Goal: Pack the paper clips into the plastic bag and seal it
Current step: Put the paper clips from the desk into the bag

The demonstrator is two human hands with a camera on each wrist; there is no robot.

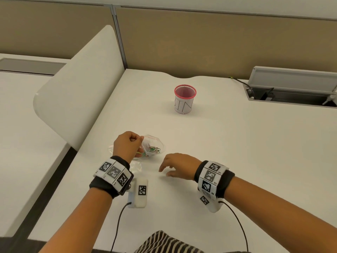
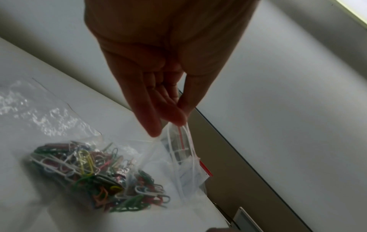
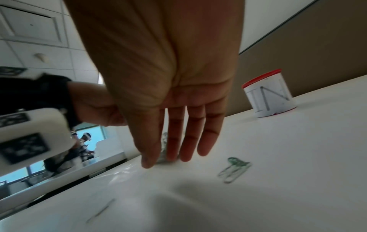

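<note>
A clear plastic bag [image 1: 152, 146] with a red zip strip lies on the white desk [image 1: 237, 152], and a heap of coloured paper clips [image 2: 95, 177] sits inside it. My left hand [image 1: 127, 143] pinches the bag's mouth edge [image 2: 182, 138] between thumb and fingertips and lifts it. To the right of the bag, my right hand [image 1: 173, 164] hovers just over the desk with straight fingers [image 3: 174, 141], holding nothing. A pair of loose green paper clips [image 3: 233, 168] lies on the desk beside those fingers. Another thin clip [image 3: 101, 210] lies nearer my wrist.
A pink mesh cup [image 1: 184, 99] wrapped in lettered white paper stands further back on the desk. A white curved divider [image 1: 78, 88] rises at the left. A cable tray [image 1: 291, 92] is open at the back right. Tan partition walls close off the rear.
</note>
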